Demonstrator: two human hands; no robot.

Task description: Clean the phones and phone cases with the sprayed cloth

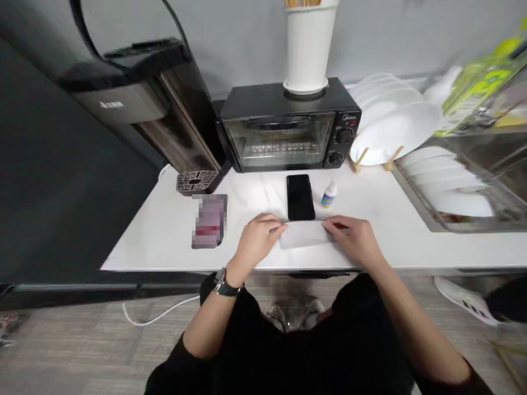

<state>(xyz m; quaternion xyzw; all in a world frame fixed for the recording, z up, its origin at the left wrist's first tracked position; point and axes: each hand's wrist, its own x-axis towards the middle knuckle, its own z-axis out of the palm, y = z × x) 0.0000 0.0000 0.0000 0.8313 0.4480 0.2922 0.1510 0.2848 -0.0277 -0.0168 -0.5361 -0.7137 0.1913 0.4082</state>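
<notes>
Between both hands a thin white sheet (303, 235) is stretched out low over the counter; whether it is paper or cloth I cannot tell. My left hand (260, 236), with a watch (224, 284) on the wrist, pinches the sheet's upper left corner. At the upper right corner my right hand (352, 237) pinches it too, fingers curled. A black smartphone (300, 196) lies flat just beyond the sheet, its lower end close to the upper edge. Right of the phone stands a small white spray bottle (329, 193) with a coloured label.
A black toaster oven (284, 131) stands at the back with a white container (308, 49) on top. Left are a tall drinks machine (164, 120) and a blurred-out flat item (211, 220). Right are racked white plates (395, 129) and a sink (432, 219) holding dishes.
</notes>
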